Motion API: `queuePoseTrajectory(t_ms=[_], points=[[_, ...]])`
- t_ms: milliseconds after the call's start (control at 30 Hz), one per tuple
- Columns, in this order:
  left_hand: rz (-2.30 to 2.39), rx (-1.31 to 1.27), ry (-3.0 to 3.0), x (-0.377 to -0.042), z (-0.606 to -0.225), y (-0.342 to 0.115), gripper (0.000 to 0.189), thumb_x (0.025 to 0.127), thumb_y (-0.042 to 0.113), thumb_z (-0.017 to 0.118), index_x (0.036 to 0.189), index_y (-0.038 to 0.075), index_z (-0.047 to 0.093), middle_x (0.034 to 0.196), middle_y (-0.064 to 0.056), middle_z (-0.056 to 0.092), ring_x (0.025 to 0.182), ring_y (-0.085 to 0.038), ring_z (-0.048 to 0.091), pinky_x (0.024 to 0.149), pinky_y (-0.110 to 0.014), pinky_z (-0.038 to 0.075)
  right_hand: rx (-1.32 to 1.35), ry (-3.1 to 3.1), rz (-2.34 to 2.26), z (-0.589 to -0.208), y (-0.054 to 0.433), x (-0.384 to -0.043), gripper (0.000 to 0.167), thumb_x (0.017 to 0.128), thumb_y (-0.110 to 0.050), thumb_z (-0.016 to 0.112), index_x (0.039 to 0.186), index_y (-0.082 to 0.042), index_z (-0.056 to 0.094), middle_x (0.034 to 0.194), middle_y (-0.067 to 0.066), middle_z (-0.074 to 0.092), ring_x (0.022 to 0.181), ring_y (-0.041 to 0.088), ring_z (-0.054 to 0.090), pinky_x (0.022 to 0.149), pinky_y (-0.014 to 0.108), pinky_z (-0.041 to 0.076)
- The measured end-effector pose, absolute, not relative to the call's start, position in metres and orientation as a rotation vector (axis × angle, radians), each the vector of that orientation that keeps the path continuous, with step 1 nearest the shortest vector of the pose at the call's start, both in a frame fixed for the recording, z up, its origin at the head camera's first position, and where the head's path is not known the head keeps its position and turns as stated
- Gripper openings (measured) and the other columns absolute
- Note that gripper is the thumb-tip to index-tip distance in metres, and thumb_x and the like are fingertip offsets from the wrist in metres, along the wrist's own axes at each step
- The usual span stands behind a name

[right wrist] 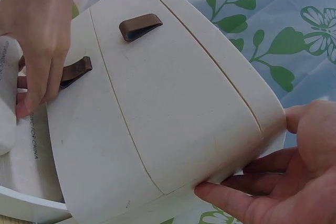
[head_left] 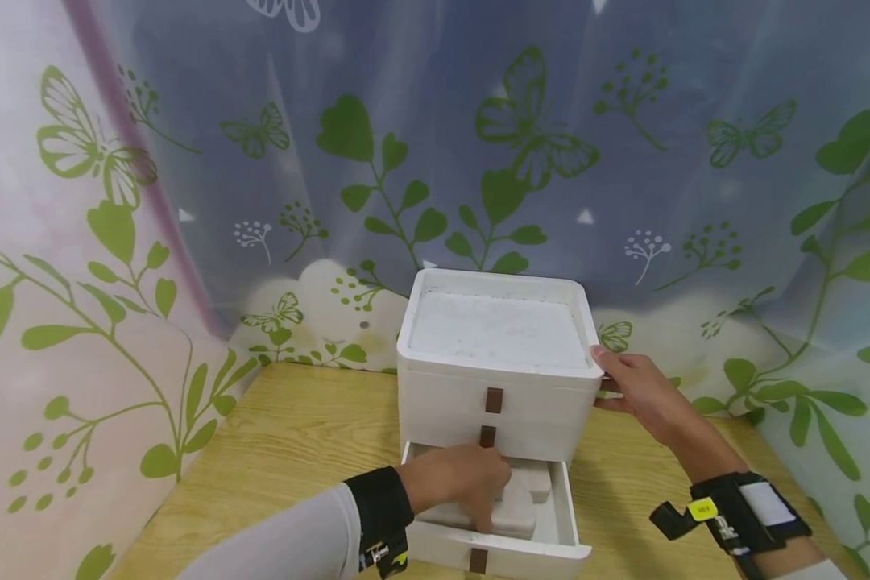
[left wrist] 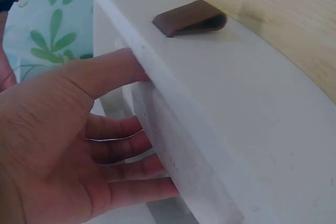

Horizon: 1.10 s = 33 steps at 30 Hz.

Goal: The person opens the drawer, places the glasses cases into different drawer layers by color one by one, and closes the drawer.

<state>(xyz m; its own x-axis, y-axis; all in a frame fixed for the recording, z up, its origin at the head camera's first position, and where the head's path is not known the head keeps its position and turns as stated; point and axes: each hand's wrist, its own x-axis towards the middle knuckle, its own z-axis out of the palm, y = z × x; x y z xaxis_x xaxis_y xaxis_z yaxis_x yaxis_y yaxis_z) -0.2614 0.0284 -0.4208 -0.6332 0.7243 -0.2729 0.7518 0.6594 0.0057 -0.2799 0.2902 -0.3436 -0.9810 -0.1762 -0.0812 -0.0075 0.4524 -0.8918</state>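
Observation:
A white drawer cabinet [head_left: 449,403] with brown pull tabs stands on the table, its bottom drawer [head_left: 567,507] pulled out. Inside lie white rounded packs [head_left: 511,515], one with dark lettering [right wrist: 34,145]. My left hand [head_left: 464,479] reaches down into this drawer. In the left wrist view, it pinches a white pack [left wrist: 178,145] just behind the drawer front, thumb on the front side and fingers on the other. My right hand [head_left: 641,395] rests on the cabinet's right side. Its thumb touches the top rim, and its extended fingers [right wrist: 226,200] press the side wall.
The cabinet's top is a shallow tray with a raised rim [head_left: 496,370]. Two drawers above the open one are closed. Wood-patterned tabletop [head_left: 297,435] lies on both sides. A leaf-and-butterfly printed curtain [head_left: 435,161] hangs close behind and at the sides.

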Motion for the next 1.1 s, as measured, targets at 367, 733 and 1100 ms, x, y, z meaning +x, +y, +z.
queuePoseTrajectory(t_ms=[367,733,1100], points=[[-0.249,1.292,2.604,-0.264,-0.43,0.028,0.035,0.074,0.039,0.093,0.085,0.019,0.066,0.076,0.01,0.06,0.063,-0.006,0.05,0.055,-0.023,0.046,-0.162,2.541,-1.559,-0.347,0.29,-0.279,0.082,0.111,-0.055,0.032,0.159,0.011,0.025,0.159,0.035,0.037,0.145,0.05,0.045,0.109,0.05,0.052],[-0.284,1.321,2.573,-0.264,-0.433,0.025,0.025,0.087,0.024,0.083,0.102,0.015,0.066,0.088,0.006,0.061,0.069,-0.005,0.049,0.058,-0.02,0.045,-0.165,2.557,-1.547,-0.345,0.291,-0.279,0.084,0.11,-0.056,0.032,0.159,0.011,0.024,0.16,0.035,0.036,0.145,0.05,0.044,0.109,0.05,0.051],[-0.595,1.388,2.668,-0.251,-0.434,0.026,0.04,0.091,0.029,0.077,0.124,0.014,0.062,0.111,0.003,0.067,0.089,-0.005,0.06,0.075,-0.018,0.056,-0.141,2.553,-1.545,-0.347,0.289,-0.279,0.084,0.111,-0.057,0.031,0.159,0.011,0.024,0.161,0.035,0.035,0.147,0.051,0.042,0.11,0.051,0.05]])
